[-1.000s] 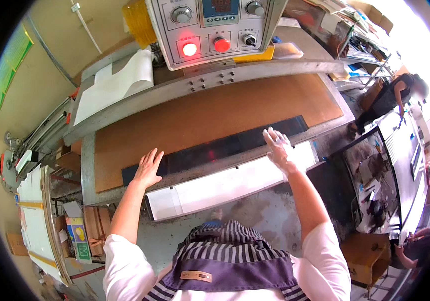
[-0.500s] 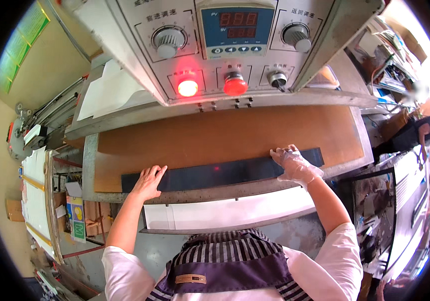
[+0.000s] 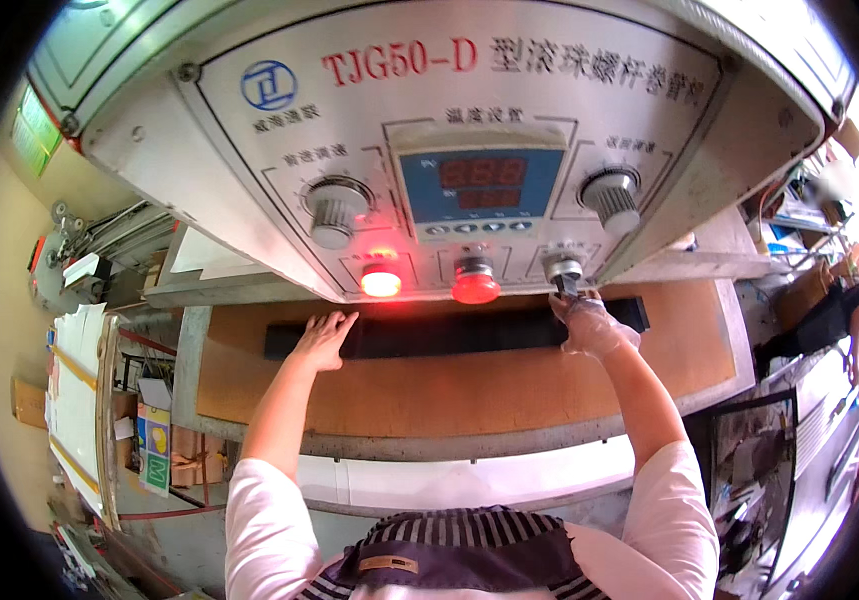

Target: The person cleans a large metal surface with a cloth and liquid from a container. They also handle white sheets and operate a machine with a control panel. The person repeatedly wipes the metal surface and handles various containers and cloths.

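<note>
The left hand [image 3: 325, 341] rests, fingers extended, on the black strip [image 3: 449, 336] near its left end; well apart, the gloved right hand [image 3: 595, 328] touches the right portion, its grip unclear from here. The strip lies across a brown tabletop [image 3: 469, 400], below a control box [image 3: 469, 110].

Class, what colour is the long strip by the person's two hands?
The long strip is black, seen best in the head view.

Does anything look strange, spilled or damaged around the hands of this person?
One mismatch: the right hand seems to wear a thin clear plastic glove, while the left hand looks bare. The long flat black strip shows no visible damage, and I see no spill on the brown rectangular board.
</note>
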{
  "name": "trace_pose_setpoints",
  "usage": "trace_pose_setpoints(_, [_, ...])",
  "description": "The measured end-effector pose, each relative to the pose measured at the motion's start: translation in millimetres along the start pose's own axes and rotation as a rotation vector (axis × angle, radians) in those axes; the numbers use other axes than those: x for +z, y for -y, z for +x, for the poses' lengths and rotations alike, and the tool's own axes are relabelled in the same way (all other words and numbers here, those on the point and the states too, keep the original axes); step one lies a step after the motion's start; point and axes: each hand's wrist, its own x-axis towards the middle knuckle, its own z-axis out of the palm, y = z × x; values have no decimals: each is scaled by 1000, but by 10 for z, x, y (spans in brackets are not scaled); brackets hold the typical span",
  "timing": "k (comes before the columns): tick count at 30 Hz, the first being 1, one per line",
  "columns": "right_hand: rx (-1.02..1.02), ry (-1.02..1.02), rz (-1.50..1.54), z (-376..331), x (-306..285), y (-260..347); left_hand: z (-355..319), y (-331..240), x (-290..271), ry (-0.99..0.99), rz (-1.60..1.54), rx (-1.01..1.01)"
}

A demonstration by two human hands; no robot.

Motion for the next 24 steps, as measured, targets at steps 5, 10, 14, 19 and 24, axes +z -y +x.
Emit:
trace_pose_setpoints(5, [360, 127, 291, -20, -571, 158, 661, 134, 62, -32, -41, -137])
trace_pose_setpoints(10, [576, 57, 378, -46, -845, 338, 784, 306, 257, -116, -61, -211])
trace_pose_setpoints(14, [266, -574, -254, 296, 317, -222, 683, -25, -113, -221, -125, -152])
trace_pose_setpoints(19, [-133, -223, -59, 108, 169, 616, -298, -60, -45, -203, -720, -184])
trace_pose_setpoints(24, [-719, -721, 532, 227, -826, 2092, -1101, -355, 248, -446, -923, -81])
